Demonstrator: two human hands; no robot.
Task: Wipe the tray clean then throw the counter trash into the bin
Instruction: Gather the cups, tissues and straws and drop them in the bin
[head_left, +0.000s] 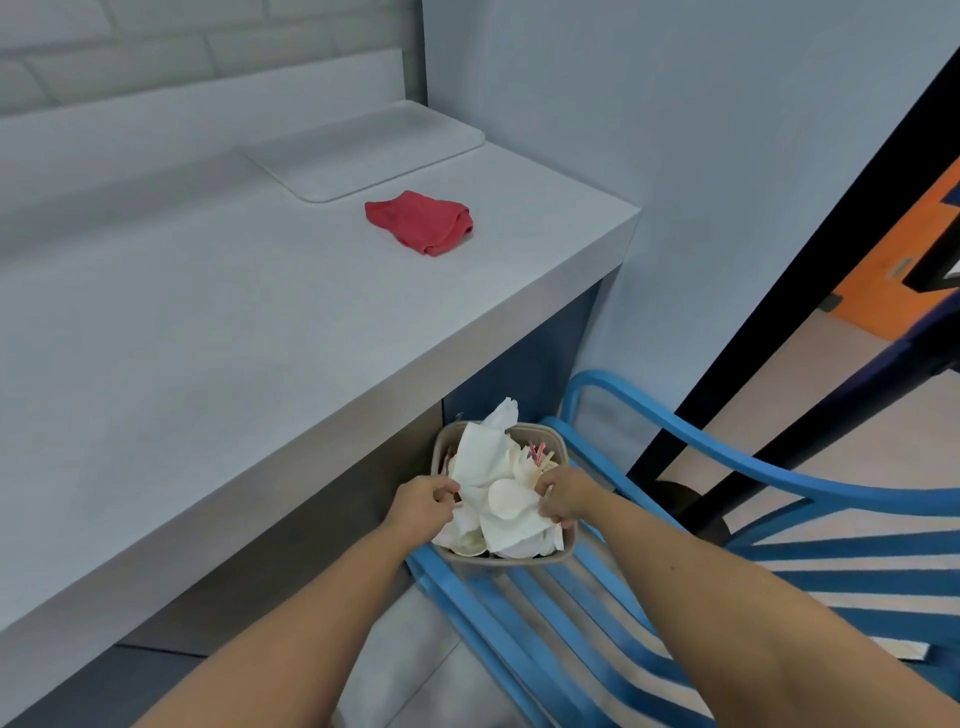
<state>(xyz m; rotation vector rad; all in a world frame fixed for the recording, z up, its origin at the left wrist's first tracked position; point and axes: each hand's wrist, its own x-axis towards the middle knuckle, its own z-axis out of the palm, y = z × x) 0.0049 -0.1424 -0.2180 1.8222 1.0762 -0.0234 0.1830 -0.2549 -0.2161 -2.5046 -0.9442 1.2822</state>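
While the flat white tray (363, 150) and crumpled red cloth (420, 222) lie far off on the grey worktop (208, 338), the left hand (423, 501) and right hand (563, 493) pinch white paper trash (493, 483) in the small tan bin (511, 561), so letting go seems next.

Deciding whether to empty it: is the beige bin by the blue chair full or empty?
Full: crumpled napkins heap above the rim of the beige bin, with the left hand and right hand gripping the heap's sides.

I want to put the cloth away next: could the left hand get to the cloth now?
Probably not yet: the left hand grips trash at the bin; otherwise the way to the cloth looks free.
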